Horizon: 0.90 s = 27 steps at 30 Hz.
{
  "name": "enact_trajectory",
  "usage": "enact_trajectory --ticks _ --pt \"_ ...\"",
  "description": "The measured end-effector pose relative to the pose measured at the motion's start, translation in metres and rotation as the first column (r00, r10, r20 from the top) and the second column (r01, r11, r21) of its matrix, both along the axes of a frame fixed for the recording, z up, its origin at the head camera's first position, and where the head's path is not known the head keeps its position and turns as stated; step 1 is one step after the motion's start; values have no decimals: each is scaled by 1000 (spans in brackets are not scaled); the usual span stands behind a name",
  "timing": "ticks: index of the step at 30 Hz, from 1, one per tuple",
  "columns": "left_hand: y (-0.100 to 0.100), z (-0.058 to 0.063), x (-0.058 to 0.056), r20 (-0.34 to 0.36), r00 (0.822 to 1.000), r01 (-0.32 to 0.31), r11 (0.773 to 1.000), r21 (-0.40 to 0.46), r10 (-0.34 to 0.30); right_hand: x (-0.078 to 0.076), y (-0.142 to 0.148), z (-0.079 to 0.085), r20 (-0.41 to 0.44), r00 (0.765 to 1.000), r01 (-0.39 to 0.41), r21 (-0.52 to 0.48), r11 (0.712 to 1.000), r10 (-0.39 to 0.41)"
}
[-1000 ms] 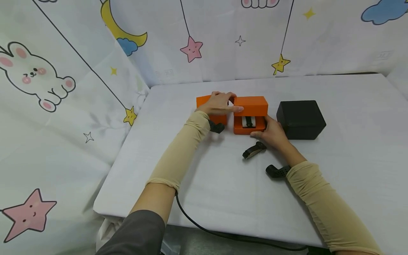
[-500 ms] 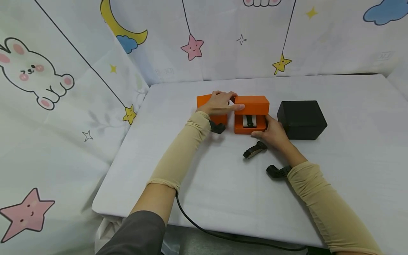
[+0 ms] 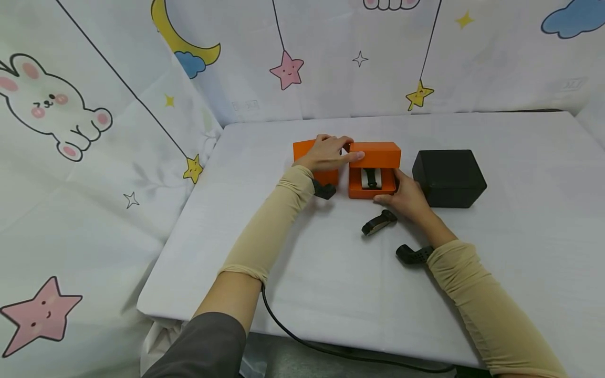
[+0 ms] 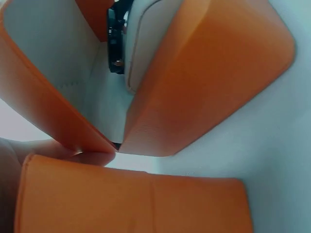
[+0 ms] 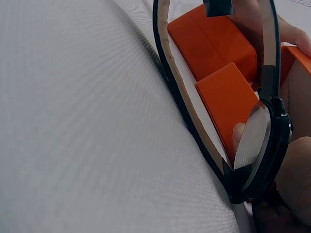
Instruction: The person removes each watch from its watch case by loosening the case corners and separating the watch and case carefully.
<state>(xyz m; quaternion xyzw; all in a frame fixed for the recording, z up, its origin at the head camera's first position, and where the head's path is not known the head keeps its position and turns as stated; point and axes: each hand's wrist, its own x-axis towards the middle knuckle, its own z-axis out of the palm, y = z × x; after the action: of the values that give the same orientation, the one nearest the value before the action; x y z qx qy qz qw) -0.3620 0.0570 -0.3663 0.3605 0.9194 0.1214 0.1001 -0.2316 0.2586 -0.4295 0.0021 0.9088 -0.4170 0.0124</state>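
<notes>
An orange watch box stands partly open on the table, its lid [image 3: 380, 156] raised above its base [image 3: 356, 195]. Inside, a black watch [image 3: 372, 178] is wrapped round a pale cushion [image 4: 150, 43]. My left hand [image 3: 326, 154] grips the lid, thumb along its front, fingers behind. At the right side of the base, my right hand [image 3: 405, 197] holds it with the thumb at the front corner. A second watch [image 3: 379, 222], black-strapped, lies on the cloth just in front of the box and looms large in the right wrist view.
Another orange box [image 3: 303, 149] stands left of the open one, partly behind my left hand and wrist. To the right is a black box [image 3: 449, 178]. Black wrist cameras [image 3: 412, 254] sit at both wrists. A black cable [image 3: 302, 340] hangs along the table's front edge.
The lid has risen slightly, widening the gap above the base, so a little more of the watch inside shows. Both hands keep their holds, and the loose watch stays put.
</notes>
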Motion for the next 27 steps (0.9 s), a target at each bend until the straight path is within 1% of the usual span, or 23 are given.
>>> enact_trajectory --ticks 9,17,27 --pt "-1 0 1 -17 1000 -1 1000 15 2 -3 2 -2 0 1000 2 8 1000 -2" --pt "0 -2 1 5 1000 -23 1000 19 23 -3 2 -4 -12 1000 -7 6 1000 7" --pt "1 0 1 8 999 -37 999 7 37 -3 2 -3 -15 1000 -11 4 1000 11"
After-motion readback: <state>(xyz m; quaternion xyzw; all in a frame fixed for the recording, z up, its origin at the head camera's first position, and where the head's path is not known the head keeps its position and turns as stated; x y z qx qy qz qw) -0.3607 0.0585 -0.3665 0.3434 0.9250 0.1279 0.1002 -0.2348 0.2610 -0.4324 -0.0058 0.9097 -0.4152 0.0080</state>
